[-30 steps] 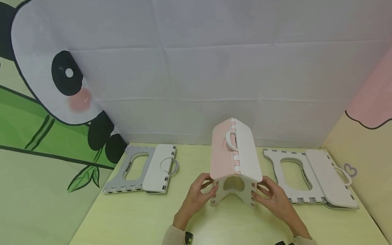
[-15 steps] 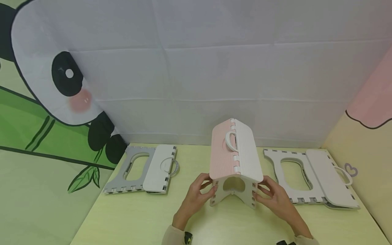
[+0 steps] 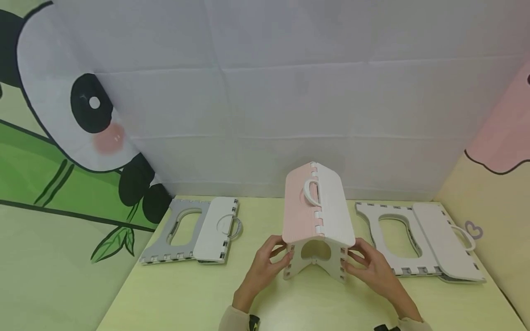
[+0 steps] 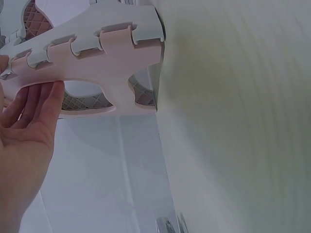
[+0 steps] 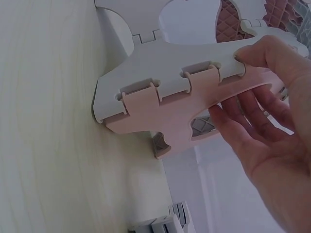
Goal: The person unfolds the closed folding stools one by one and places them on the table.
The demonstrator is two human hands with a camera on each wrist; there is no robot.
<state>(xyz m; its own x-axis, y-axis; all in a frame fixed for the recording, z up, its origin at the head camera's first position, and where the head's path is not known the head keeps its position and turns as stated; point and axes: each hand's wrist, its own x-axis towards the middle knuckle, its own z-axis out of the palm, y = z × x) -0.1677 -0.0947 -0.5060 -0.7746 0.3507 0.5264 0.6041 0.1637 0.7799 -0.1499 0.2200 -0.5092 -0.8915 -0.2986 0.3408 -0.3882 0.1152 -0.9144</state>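
Observation:
A pink and white folding stool (image 3: 331, 202) stands on the table, its top peaked like a roof along the hinge line, with a white carry handle (image 3: 310, 193) there. My left hand (image 3: 265, 262) grips the front corner of its left leg panel; in the left wrist view the fingers (image 4: 41, 104) reach into the oval cutout. On the opposite side my right hand (image 3: 370, 266) holds the right leg panel. The right wrist view has that thumb (image 5: 262, 51) on the white hinged edge and the other fingers under the pink panel at its opening.
A grey and white folded stool (image 3: 213, 230) lies flat on the table (image 3: 198, 294) to the left. Another white folded stool (image 3: 439, 239) lies at the right, near the side wall. A pale cloth backdrop (image 3: 265, 115) rises behind the table's far edge.
The scene sits very slightly lower in the head view. Both hands keep their hold, and the peaked stool looks the same.

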